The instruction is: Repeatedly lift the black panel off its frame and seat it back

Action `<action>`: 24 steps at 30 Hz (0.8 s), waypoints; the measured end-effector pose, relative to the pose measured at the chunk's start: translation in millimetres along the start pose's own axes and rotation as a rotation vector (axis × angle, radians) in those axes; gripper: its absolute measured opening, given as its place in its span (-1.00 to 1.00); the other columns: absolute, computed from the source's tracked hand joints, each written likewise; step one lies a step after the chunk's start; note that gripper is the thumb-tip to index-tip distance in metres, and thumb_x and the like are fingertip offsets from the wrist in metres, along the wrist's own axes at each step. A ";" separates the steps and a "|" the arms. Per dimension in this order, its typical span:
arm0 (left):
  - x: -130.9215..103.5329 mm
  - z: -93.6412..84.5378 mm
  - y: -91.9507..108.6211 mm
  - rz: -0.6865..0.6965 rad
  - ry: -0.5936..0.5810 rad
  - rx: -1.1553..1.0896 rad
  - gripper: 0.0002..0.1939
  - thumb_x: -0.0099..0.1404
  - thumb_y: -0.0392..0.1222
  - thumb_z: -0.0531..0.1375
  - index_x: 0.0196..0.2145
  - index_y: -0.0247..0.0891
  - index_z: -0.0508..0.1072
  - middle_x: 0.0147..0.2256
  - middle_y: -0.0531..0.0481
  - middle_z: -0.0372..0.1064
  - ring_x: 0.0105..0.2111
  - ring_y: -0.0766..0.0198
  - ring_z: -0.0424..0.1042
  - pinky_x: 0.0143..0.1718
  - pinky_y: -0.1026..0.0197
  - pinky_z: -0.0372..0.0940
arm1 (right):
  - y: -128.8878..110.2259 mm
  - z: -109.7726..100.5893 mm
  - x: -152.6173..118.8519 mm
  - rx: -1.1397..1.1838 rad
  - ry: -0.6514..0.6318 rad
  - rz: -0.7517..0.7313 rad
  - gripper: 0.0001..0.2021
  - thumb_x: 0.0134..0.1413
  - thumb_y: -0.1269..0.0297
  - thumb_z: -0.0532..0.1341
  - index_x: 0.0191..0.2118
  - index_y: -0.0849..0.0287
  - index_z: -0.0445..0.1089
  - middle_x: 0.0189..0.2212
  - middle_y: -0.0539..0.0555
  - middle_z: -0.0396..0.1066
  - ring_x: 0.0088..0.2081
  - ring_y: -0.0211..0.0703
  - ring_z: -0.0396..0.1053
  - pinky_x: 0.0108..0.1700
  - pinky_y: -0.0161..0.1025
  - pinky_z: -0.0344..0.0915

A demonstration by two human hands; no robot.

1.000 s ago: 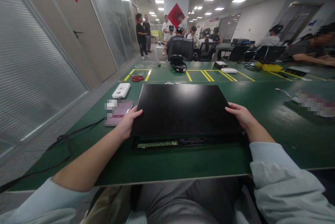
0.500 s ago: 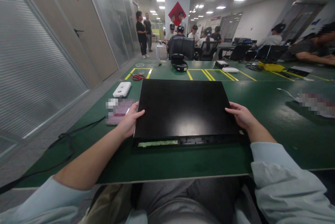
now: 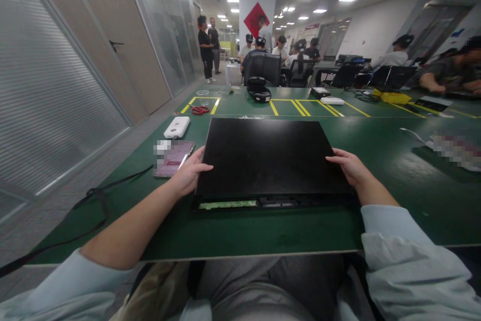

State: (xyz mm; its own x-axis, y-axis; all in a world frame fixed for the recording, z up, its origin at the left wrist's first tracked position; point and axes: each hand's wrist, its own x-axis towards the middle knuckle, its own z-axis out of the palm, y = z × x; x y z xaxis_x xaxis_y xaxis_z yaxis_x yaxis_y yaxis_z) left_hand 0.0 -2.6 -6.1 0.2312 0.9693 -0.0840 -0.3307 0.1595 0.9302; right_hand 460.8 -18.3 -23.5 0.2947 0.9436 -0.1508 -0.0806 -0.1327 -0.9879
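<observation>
Between my hands is a black, glossy display panel (image 3: 266, 158), its near edge close to the table's front. Along that edge a long green circuit board (image 3: 227, 205) shows in a dark strip. My left hand (image 3: 191, 173) grips the panel's left side, thumb on the top face and fingers around the edge. On the opposite side my right hand (image 3: 349, 166) holds the right edge the same way, its fingers partly hidden. A phone (image 3: 173, 159) with a lit screen lies just left of my left hand.
The green table (image 3: 278, 241) carries a white power bank (image 3: 177, 127) and red-handled scissors (image 3: 200, 110) at the back left. A black cable (image 3: 90, 192) trails off the left side. A black case (image 3: 258, 91) stands beyond the panel. Several people sit or stand farther back.
The panel's far edge has dropped a little, so it lies flatter and its bright reflection has faded. Both hands have stayed on its sides. The view has shifted slightly.
</observation>
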 end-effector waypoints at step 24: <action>0.7 0.5 -3.7 0.043 0.012 0.024 -0.19 -0.09 -0.55 0.38 0.13 -0.18 0.37 0.11 -0.12 0.48 0.15 -0.04 0.45 0.19 -0.07 0.35 | 3.1 -1.0 2.2 0.018 0.009 -0.030 -0.68 -0.35 0.40 0.40 -0.31 0.06 0.55 -0.39 0.06 0.60 -0.35 0.08 0.57 -0.21 0.03 0.53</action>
State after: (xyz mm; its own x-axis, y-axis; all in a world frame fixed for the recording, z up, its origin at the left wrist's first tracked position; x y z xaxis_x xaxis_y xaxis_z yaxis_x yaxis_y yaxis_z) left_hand 1.8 -2.7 -9.5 0.2063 0.9773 -0.0481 -0.3181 0.1135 0.9412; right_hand 462.1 -17.0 -26.9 0.3061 0.9442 -0.1216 -0.0887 -0.0989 -0.9911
